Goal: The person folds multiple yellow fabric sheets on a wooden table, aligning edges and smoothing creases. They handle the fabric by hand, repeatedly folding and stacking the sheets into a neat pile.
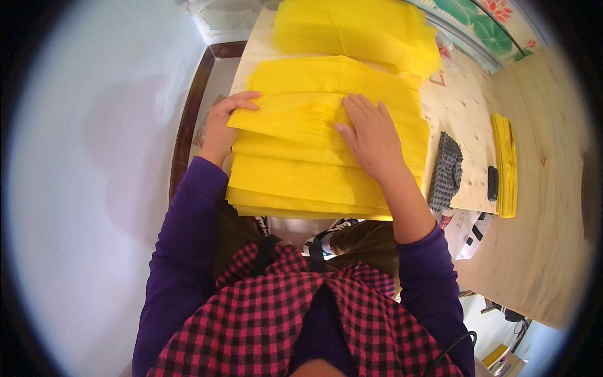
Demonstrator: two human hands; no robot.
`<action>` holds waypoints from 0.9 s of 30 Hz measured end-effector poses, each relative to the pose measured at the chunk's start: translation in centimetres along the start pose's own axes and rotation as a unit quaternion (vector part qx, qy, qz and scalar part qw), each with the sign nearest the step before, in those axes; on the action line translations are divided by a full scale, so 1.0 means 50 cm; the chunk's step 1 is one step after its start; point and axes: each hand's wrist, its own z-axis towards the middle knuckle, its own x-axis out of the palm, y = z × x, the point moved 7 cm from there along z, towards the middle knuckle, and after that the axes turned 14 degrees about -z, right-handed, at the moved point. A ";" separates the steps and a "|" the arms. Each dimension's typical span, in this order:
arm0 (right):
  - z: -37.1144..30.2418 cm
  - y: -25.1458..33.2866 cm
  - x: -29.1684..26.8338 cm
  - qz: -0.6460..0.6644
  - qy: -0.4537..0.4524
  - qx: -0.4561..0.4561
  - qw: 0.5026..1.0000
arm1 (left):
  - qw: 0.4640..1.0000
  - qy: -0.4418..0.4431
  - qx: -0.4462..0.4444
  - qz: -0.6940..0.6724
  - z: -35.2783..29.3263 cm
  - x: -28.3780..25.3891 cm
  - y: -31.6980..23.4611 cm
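Rested the right hand (372, 138), open and flat, on the fanned yellow sheets (301, 116), atop the yellow sheet stack (308, 182) on the plywood tabletop (471, 100); set the left hand (221, 124) at the left edge, without showing whether pinched underneath. Seemingly called for light, even palm pressure, keeping layers uncreased.

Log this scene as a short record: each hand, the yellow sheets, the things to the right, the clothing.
Left hand: at the left edge of the near yellow pile, fingertips over its edge; grip unclear
Right hand: laid on top of that pile, fingers extended
Near pile: many thin layers, edges fanned in the middle
Far pile: more yellow sheets, beyond the near one
Right side: crumpled grey patterned cloth; farther right, a narrow yellow bundle
Clothing: purple sleeves, red-and-black checked garment
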 end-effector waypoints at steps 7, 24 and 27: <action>-0.039 -0.015 0.022 0.015 -0.006 0.037 0.999 | 0.995 -0.070 -0.037 -0.057 0.000 0.001 0.000; -0.038 -0.012 0.039 0.016 0.008 0.046 0.999 | 0.854 0.047 0.217 0.471 -0.101 0.191 -0.174; -0.037 -0.006 0.040 0.008 0.003 0.042 0.999 | 0.801 0.110 0.181 0.560 -0.075 0.303 -0.107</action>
